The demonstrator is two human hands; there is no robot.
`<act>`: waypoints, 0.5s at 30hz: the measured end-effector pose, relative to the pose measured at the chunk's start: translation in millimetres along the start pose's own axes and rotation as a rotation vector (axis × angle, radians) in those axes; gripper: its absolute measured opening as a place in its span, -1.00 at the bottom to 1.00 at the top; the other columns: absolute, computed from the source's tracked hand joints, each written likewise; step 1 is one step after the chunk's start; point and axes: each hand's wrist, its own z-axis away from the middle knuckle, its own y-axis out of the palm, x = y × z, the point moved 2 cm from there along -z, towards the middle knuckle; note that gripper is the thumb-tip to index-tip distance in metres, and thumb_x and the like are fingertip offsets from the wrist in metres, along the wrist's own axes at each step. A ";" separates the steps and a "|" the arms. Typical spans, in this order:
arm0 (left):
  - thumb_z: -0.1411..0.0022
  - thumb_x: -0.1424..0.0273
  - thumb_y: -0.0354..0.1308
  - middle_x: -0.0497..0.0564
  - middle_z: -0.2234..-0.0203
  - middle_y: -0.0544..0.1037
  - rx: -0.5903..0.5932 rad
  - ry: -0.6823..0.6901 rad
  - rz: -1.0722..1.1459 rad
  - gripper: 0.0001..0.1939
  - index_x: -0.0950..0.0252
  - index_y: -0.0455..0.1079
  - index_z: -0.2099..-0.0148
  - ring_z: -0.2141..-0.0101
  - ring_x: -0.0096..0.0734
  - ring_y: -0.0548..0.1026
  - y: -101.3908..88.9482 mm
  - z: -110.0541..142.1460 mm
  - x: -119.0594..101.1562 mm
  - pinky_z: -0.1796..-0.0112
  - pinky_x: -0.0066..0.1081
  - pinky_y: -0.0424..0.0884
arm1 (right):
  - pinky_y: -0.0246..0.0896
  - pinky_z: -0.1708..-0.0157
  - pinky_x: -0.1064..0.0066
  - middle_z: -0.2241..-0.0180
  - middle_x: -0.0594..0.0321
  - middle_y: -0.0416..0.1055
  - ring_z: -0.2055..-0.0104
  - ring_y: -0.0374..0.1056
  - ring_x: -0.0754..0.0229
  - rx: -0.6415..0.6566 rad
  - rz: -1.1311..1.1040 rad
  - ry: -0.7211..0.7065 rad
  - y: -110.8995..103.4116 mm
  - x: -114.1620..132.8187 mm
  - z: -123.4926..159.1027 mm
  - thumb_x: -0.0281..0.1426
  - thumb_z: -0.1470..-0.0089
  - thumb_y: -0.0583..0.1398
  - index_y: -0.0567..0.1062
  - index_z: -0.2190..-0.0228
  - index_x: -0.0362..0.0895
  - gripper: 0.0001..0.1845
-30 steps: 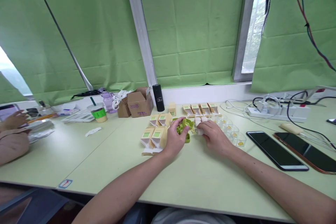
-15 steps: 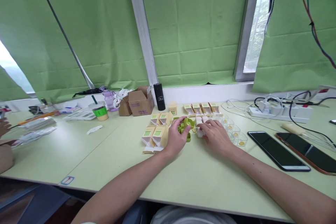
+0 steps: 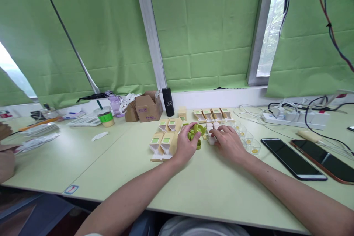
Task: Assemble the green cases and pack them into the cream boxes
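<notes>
Pinching curved green piece [image 3: 200,129] between left fingers [image 3: 189,127]

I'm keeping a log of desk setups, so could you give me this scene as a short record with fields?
Left hand: holds a green piece
Right hand: fingers at white pieces; firmness of grip unclear
Beside left hand: cartons with green squares
Beside right hand: clear containers with yellow centres
Right side: two dark-screened phones
Back: black bottle, cardboard box
</notes>
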 end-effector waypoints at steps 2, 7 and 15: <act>-0.31 0.28 0.29 0.15 -0.01 0.58 -0.004 0.005 0.012 -0.63 0.21 0.50 -0.13 -0.05 -0.14 0.52 0.0 -0.2 0.1 -0.16 -0.07 0.39 | 0.08 0.04 0.15 0.22 0.13 0.65 0.00 0.36 -0.10 0.003 0.009 0.006 -0.3 -0.2 -0.1 -0.66 -0.01 0.21 0.48 0.05 -0.09 -0.54; -0.30 0.28 0.30 0.16 0.01 0.58 -0.005 0.004 0.017 -0.63 0.23 0.50 -0.13 -0.05 -0.14 0.52 0.4 -0.4 -0.9 -0.15 -0.10 0.41 | 0.10 0.06 0.15 0.13 0.08 0.62 -0.02 0.35 -0.11 0.006 0.045 0.008 -3.4 -0.4 -0.4 -0.64 0.01 0.24 0.49 0.05 -0.09 -0.54; -0.29 0.32 0.31 0.15 -0.02 0.58 0.037 -0.016 0.052 -0.64 0.22 0.47 -0.11 -0.04 -0.15 0.52 1.2 -0.3 -6.6 -0.14 -0.11 0.40 | 0.14 0.04 0.14 0.12 0.09 0.58 -0.02 0.35 -0.10 -0.045 -0.011 0.026 -12.2 0.7 0.2 -0.65 -0.01 0.21 0.49 0.09 -0.09 -0.58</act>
